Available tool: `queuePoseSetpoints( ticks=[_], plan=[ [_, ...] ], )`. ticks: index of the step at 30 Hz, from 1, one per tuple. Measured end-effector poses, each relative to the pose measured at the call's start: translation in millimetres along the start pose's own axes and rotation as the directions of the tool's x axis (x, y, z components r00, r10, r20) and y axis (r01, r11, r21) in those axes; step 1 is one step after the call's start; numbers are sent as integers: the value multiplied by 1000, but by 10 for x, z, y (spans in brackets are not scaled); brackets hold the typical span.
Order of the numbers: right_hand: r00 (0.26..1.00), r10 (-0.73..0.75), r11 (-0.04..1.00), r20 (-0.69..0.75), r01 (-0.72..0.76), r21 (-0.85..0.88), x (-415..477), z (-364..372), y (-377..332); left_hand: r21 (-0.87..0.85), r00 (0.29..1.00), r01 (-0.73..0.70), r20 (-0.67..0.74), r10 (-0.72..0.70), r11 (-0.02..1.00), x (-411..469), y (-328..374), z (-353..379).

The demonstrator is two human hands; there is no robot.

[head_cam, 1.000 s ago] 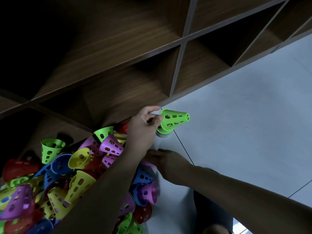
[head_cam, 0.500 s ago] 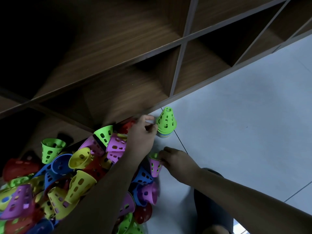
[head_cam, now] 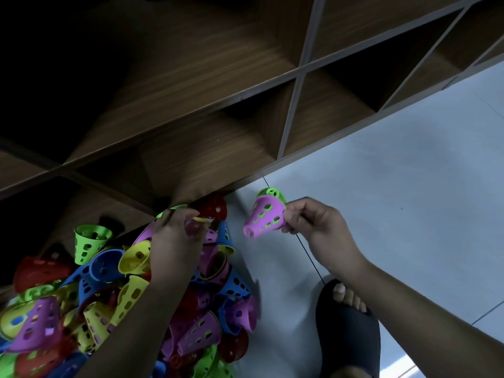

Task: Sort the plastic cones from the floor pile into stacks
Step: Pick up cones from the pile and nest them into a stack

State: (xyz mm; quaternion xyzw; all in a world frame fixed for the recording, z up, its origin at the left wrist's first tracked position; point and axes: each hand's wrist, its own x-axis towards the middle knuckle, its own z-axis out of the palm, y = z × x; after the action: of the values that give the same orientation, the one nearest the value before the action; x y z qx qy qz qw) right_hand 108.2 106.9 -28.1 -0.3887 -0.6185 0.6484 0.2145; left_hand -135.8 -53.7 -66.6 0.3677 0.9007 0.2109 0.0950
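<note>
A pile of perforated plastic cones point(head_cam: 131, 296) in green, yellow, blue, red and purple lies on the floor at the lower left, against a wooden shelf. My right hand point(head_cam: 311, 225) pinches a purple cone point(head_cam: 266, 221) by its wide rim, tilted with its narrow end down-left. It hovers just in front of the green-topped stack point(head_cam: 271, 191), which it mostly hides. My left hand point(head_cam: 177, 233) reaches into the top of the pile, fingers curled round another purple cone point(head_cam: 191, 228), blurred.
The wooden shelf unit point(head_cam: 272, 85) with open cubbies runs along the floor's far edge. A red cone point(head_cam: 215, 207) lies at its base. My foot in a black slipper point(head_cam: 346, 326) rests on the grey tiled floor point(head_cam: 395, 186), lower right.
My right hand has lifted a purple cone from the pile's edge up to the green-topped stack. My left hand has let go of the stack and moved left onto the pile.
</note>
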Motion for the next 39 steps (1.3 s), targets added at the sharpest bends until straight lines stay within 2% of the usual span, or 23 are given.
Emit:
queuePoseSetpoints(
  ticks=[2, 7, 12, 18, 21, 23, 25, 27, 30, 32, 36, 39],
  plan=[
    [999, 16, 997, -36, -13, 78, 67, -26, -66, 6, 1000, 7, -2, -7, 1000, -22, -85, 12],
    [984, 132, 966, -118, -101, 239, 210, -44, -26, -106, 997, 49, -58, -56, 993, -135, -100, -69],
    [954, 270, 921, -135, -215, 325, 254, -11, 60, -90, 998, 45, -42, -49, 995, -128, -164, -84],
    [908, 378, 915, -180, -337, 224, 149, 74, 242, -41, 993, 106, 58, -104, 993, -70, -159, -86],
    [908, 398, 917, -130, -398, 23, -16, 225, 357, 11, 994, 78, 80, -78, 997, -66, -151, -84],
    [946, 324, 926, -10, -320, -202, -136, 370, 407, 9, 994, 65, 88, -66, 998, -71, -142, -110],
    [972, 154, 894, 179, -59, -445, -211, 520, 441, 5, 996, 52, 78, -53, 999, -75, -137, -140],
    [928, 3, 767, 372, 237, -596, -227, 677, 467, -10, 997, 52, 63, -51, 999, -88, -140, -180],
    [833, -81, 565, 548, 491, -663, -152, 869, 525, -47, 997, 53, 51, -51, 997, -125, -157, -232],
    [784, -32, 492, 620, 552, -673, -64, 950, 580, -62, 998, 49, 46, -46, 997, -144, -177, -259],
    [730, 61, 369, 681, 617, -695, 55, 1009, 745, -144, 999, 39, 13, -37, 989, -147, -183, -341],
    [767, -39, 383, 640, 603, -700, 51, 977, 744, -221, 996, 68, -41, -79, 973, -145, -152, -408]
  ],
)
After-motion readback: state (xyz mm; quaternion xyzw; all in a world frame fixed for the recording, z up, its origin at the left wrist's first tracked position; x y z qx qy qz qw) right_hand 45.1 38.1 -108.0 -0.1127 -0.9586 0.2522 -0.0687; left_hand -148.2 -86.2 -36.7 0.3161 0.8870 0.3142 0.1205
